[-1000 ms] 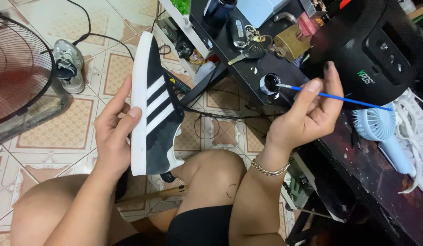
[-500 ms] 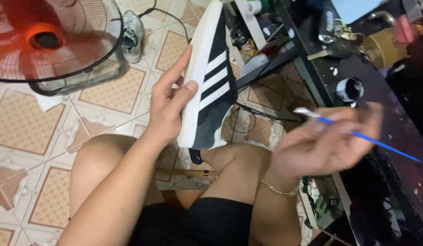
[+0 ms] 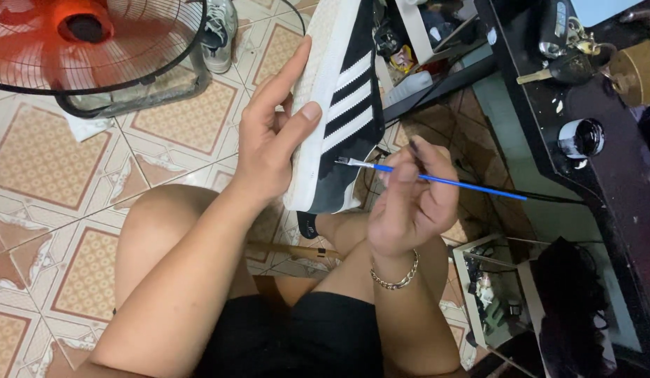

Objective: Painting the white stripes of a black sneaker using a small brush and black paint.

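Note:
My left hand (image 3: 272, 136) grips a black sneaker (image 3: 339, 105) with three white stripes and a white sole, held on its side above my knees, sole edge against my palm. My right hand (image 3: 412, 199) pinches a thin blue-handled paintbrush (image 3: 437, 180), and the brush tip touches the dark heel area of the sneaker. A small open jar of black paint (image 3: 580, 138) stands on the black table at the right, apart from both hands.
A floor fan (image 3: 94, 49) with a red centre stands at the upper left on the tiled floor. Another grey shoe (image 3: 218, 31) lies beyond it. Keys (image 3: 559, 52) lie on the black table (image 3: 619, 182). A white tray of small items (image 3: 489, 294) sits low right.
The view swung left and down. My right hand brought the brush from beside the paint jar over to the sneaker's heel. My left hand kept hold of the sneaker.

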